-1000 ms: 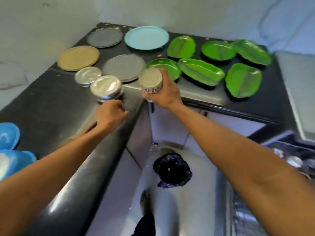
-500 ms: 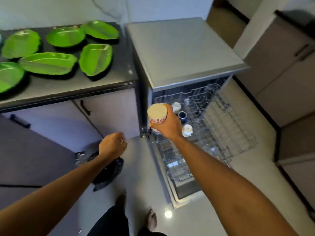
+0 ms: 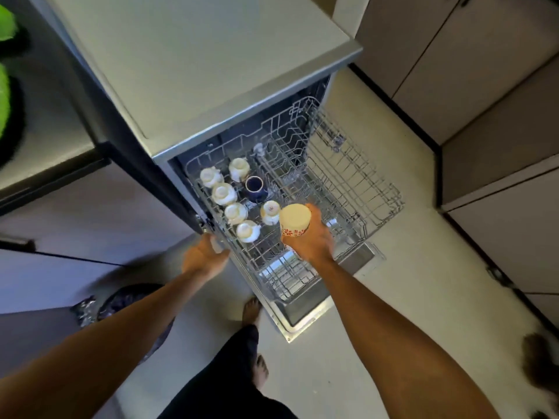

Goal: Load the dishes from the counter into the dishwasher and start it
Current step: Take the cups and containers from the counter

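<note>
Right hand [image 3: 313, 240], at the centre of the head view, is wrapped around a cup [image 3: 295, 220]. It holds the cup upside down, base toward the camera, just above the middle of the pulled-out rack [image 3: 348, 189]. Left hand [image 3: 202, 257] sits at the rack's near-left corner with its fingers against the wire rim. Blur hides whether they grip the rim or only touch it.

Judged from this view, loading is under way but far from finished. Six white cups [image 3: 223, 193] and a blue cup [image 3: 254, 186] already sit along the left side of the rack, and nothing can be made out in its right half. Green plates [image 3: 3, 98] lie on the counter [image 3: 45, 140] at the left edge of the frame, so they have yet to go in. The dishwasher [image 3: 196, 55] stands open, so the start step is not yet done.

The held cup is straight-sided and cream, with a flat pale base. A white band printed with red flowers runs round it close to the hand.
</note>
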Available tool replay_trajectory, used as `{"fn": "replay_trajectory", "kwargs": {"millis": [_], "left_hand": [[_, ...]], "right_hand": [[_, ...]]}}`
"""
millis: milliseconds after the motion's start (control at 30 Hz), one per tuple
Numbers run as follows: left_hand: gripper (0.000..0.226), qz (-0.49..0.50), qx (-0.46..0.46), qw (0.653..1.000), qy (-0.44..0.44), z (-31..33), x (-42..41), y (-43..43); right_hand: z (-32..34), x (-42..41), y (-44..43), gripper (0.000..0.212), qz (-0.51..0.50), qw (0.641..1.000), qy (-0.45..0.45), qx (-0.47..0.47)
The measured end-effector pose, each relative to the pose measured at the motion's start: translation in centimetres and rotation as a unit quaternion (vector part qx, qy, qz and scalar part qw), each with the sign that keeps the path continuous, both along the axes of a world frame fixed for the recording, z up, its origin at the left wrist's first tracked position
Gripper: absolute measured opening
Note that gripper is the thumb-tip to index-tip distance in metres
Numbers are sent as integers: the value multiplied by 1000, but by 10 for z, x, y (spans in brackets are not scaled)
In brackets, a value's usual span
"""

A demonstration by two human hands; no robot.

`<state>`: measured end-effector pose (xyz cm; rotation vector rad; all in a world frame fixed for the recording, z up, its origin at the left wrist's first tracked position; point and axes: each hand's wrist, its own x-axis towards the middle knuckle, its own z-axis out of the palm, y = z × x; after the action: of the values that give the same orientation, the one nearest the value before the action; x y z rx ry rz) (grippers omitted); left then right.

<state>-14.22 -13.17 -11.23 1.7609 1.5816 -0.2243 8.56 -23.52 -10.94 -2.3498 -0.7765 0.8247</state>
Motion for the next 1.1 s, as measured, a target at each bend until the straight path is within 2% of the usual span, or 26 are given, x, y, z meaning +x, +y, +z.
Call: {"fn": "replay_trajectory", "kwargs": {"millis": [267, 600, 833, 1000, 1100], "left_hand": [[70, 195, -84, 975, -68, -37, 21, 61], [77, 296, -45, 943, -145, -67, 47, 121], [54, 339, 28, 928, -153, -95, 61, 151], [47, 358, 58, 921, -144, -106, 69, 150], [40, 377, 73, 912, -147, -110, 72, 148]], "right_hand": [[-26, 20, 60, 98, -20, 999, 14, -27], [-47, 45, 158, 93, 15, 1000, -8, 3], [-72, 64, 239, 91, 28, 998, -3, 62], [-93, 68, 261, 88, 46, 992, -5, 117], [-103, 67, 259, 88, 101, 986, -20, 132]]}}
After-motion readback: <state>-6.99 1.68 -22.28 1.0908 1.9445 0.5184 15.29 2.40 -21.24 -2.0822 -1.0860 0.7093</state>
